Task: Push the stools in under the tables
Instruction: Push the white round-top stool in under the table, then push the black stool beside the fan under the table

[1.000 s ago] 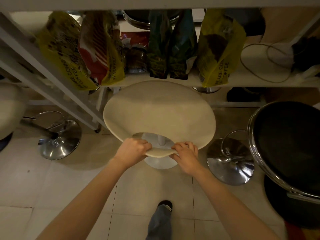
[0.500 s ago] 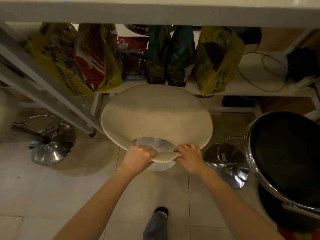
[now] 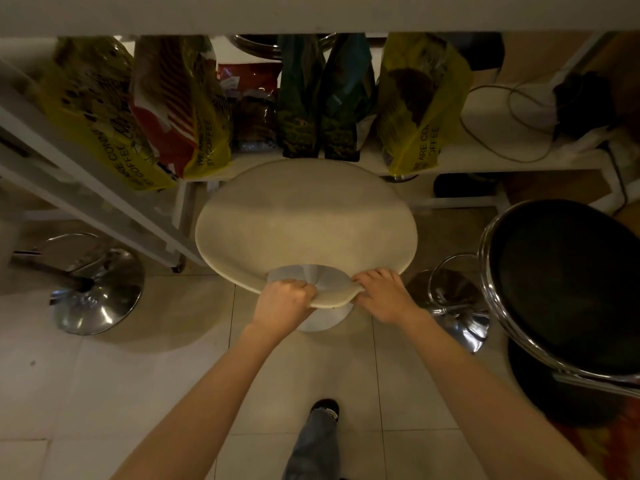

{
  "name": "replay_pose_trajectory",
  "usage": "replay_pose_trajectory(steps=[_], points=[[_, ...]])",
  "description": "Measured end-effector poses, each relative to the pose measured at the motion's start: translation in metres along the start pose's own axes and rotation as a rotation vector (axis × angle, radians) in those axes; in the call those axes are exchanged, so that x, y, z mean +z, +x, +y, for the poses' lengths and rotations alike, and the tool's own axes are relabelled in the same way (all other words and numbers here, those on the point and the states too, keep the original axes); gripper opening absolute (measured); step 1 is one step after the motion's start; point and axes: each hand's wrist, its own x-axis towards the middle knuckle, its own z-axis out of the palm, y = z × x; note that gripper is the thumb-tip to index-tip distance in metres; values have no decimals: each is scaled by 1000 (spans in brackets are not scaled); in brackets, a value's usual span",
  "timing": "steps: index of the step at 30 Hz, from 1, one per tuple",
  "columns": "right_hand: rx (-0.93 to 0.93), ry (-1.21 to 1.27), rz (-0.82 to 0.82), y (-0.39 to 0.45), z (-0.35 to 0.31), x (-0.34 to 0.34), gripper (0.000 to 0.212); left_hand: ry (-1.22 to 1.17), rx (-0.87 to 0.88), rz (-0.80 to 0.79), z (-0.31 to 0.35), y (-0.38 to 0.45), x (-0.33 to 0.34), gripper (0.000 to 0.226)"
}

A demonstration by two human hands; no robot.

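A cream stool point(image 3: 304, 223) with a round seat stands in front of me, its far edge touching the white shelf point(image 3: 485, 161) under the table top point(image 3: 311, 12). My left hand point(image 3: 282, 304) and my right hand point(image 3: 382, 296) both grip the near lip of its low backrest, either side of a cut-out. Through that cut-out the stool's white post and base point(image 3: 322, 318) show. A black stool point(image 3: 568, 289) with a chrome rim stands at the right, outside the table.
Several coffee bags point(image 3: 419, 102) stand along the shelf, with a coiled cable point(image 3: 512, 123) at the right. Chrome stool bases sit on the tiled floor at the left point(image 3: 100, 292) and right point(image 3: 457, 306). My shoe point(image 3: 325, 408) is below the stool.
The view has tilted down a little and the table edge covers more of the top. My hands have shifted slightly on the backrest lip; the stool's seat stays against the shelf.
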Motion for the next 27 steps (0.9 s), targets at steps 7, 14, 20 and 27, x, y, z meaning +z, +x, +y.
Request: replay_pose_trajectory(steps=[7,14,20,27], points=[[64,27,64,-27,8,-24,81,-214,-176,-243,7,3,-30,46],[145,29,317,-97,43,-71,90,-411,29,-167,72,47,-90,101],[264,237,584,-202,86,-113,91,-321,204,-115,184,89,-116,86],[387,176,715,-351,156,-131,95,-338,362,-71,337,86,-128,85]])
